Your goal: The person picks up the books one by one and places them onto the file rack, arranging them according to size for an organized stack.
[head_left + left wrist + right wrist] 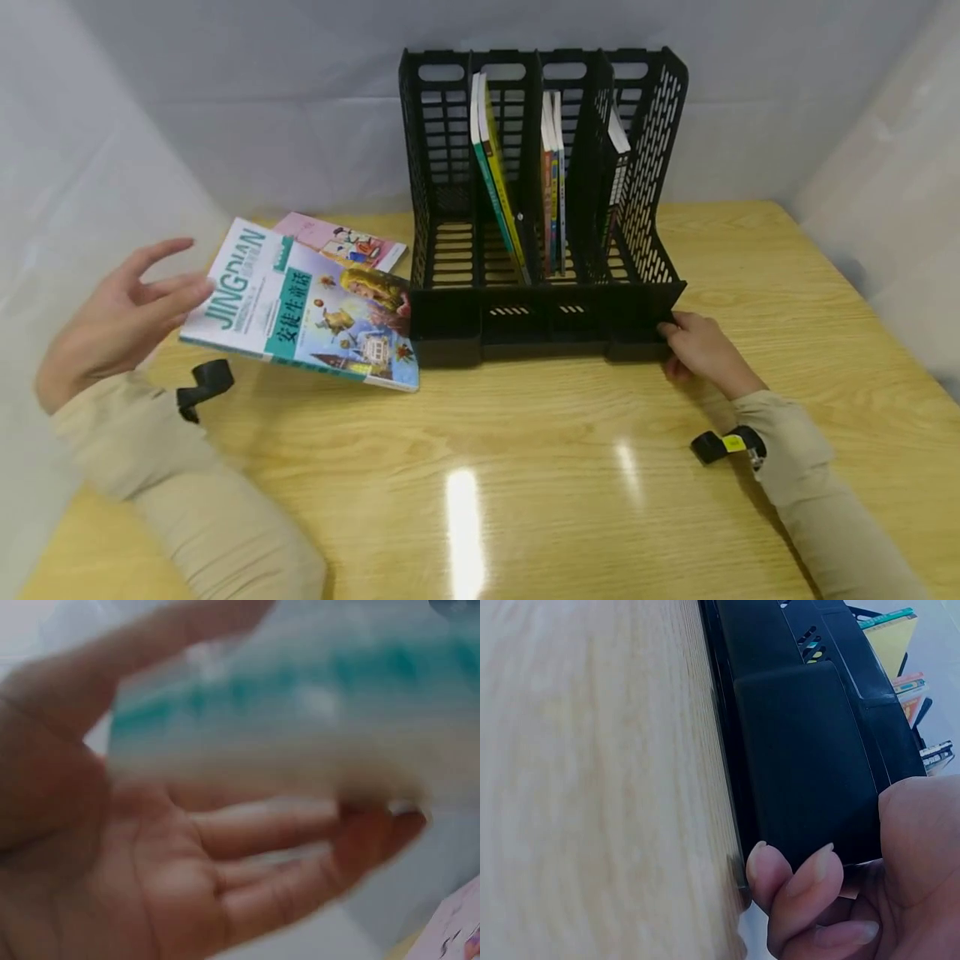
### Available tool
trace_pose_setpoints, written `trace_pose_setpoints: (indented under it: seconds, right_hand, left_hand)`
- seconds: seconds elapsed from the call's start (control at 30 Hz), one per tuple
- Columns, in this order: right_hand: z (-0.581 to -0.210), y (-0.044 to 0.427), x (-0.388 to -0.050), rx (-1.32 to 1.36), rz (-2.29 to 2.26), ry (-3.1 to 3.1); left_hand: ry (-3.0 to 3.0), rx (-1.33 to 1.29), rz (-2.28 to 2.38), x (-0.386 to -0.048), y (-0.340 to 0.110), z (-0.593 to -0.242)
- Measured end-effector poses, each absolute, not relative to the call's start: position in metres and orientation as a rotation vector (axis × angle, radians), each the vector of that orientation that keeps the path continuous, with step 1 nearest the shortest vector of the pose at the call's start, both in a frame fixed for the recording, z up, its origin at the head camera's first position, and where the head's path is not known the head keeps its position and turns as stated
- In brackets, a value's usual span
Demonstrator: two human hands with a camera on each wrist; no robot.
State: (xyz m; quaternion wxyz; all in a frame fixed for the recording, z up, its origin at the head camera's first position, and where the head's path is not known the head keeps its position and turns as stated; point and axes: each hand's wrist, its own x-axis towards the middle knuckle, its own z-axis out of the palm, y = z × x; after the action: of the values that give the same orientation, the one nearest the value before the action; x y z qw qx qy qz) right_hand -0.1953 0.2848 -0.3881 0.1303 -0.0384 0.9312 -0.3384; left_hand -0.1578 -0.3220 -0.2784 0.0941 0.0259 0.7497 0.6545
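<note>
My left hand point(123, 321) is at the left end of a white and teal storybook point(330, 329), its fingers spread and fairly straight, the thumb by the cover's edge. The book slants, left end raised, right end by the front of a black desktop file rack point(543, 325). In the left wrist view the book point(300, 697) is blurred between thumb and fingers; firm contact cannot be made out. My right hand point(697, 354) grips the rack's front right corner, thumb on top and fingers curled beneath, as the right wrist view shows.
Several thin books stand in the rack's compartments: a green-and-yellow pair point(498, 192) leaning, a slim group point(553, 192) in the middle, a black-and-white one point(615, 175) at right. A pink book point(345, 242) lies behind the storybook. The wooden table point(540, 467) meets a white backdrop.
</note>
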Motion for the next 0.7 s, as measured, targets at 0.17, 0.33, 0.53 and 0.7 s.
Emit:
trace_pose_setpoints:
  seconds: [0.17,0.33,0.53,0.7]
  right_hand:
    - [-0.386,0.288,-0.196,-0.12,-0.963,2.698]
    - [-0.387,0.284,-0.196,-0.133,-0.982,2.695]
    - [-0.388,0.284,-0.195,-0.145,-0.984,2.706]
    - [-0.39,0.285,-0.194,-0.148,-0.974,2.711]
  left_hand:
    - [1.807,0.476,2.358,-0.168,-0.283,-0.274]
    - [1.827,0.542,2.455,-0.175,-0.252,-0.267]
    - [2.188,0.282,2.095,-0.176,-0.247,-0.265]
    - [2.241,0.117,1.885,-0.182,-0.254,-0.276]
